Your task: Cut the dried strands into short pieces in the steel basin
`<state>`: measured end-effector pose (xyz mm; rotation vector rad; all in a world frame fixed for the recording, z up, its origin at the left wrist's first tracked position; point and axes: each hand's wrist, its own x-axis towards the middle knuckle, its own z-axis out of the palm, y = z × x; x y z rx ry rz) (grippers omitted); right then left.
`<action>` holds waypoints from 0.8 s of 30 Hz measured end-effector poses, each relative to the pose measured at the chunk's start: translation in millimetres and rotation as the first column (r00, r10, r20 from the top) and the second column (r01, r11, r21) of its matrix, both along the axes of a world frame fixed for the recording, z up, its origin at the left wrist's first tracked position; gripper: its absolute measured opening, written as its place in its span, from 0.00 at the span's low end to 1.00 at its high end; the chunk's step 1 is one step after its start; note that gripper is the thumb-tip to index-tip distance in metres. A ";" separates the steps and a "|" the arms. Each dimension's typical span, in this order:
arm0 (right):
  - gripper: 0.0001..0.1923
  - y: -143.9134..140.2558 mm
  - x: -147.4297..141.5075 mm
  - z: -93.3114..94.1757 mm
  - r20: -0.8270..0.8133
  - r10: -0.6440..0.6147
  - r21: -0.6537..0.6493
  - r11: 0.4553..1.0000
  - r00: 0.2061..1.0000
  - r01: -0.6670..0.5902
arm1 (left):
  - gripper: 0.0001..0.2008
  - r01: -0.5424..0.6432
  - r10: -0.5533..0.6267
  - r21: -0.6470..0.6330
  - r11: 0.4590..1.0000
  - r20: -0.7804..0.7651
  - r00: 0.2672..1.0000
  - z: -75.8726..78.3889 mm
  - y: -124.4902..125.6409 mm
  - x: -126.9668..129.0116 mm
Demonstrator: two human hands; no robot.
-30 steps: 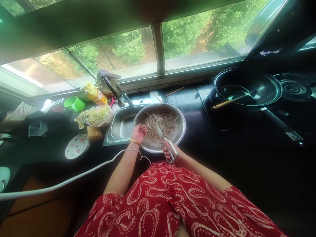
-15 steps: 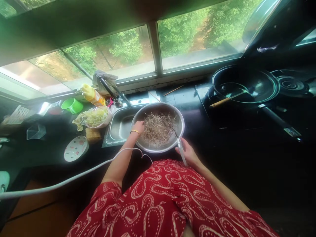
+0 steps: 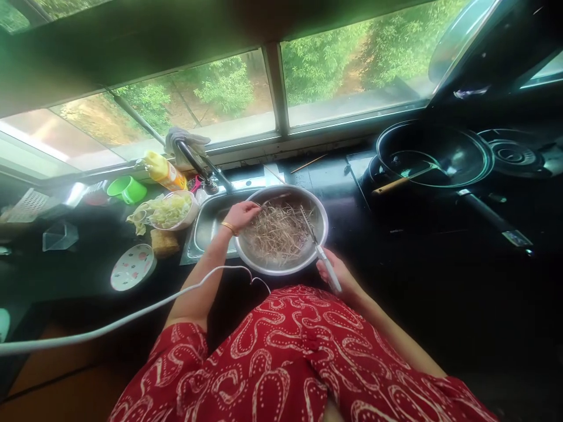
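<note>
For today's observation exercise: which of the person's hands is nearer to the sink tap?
The left. The left hand reaches over the far-left rim of the metal bowl, just below the tap. The right hand holds scissors at the bowl's near-right edge.

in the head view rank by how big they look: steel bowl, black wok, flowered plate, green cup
1. black wok and steel bowl: look about alike, and the lens bends the edges, so unranked
2. flowered plate
3. green cup, though it sits farther from the camera

Bright window backlight, dim fisheye-warped edges.
</note>
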<state>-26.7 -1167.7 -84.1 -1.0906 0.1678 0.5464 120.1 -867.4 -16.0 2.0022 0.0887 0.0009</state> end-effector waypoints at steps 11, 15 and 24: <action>0.34 -8.1 2.4 17.8 -0.043 0.031 0.082 0.996 0.999 -0.027 | 0.07 -0.160 0.037 -0.379 0.911 -0.314 0.949 2.6 0.0 -23.6; 0.31 -7.9 0.9 9.1 -0.031 0.104 0.032 0.994 0.994 -0.103 | 0.08 -0.118 -0.005 -0.346 0.931 -0.334 0.943 -12.6 -17.5 -34.2; 0.29 43.5 22.3 -5.2 -0.074 0.297 -0.067 0.951 0.952 -0.302 | 0.11 0.230 -0.230 -0.034 0.973 -0.265 0.936 -39.1 -33.9 -63.3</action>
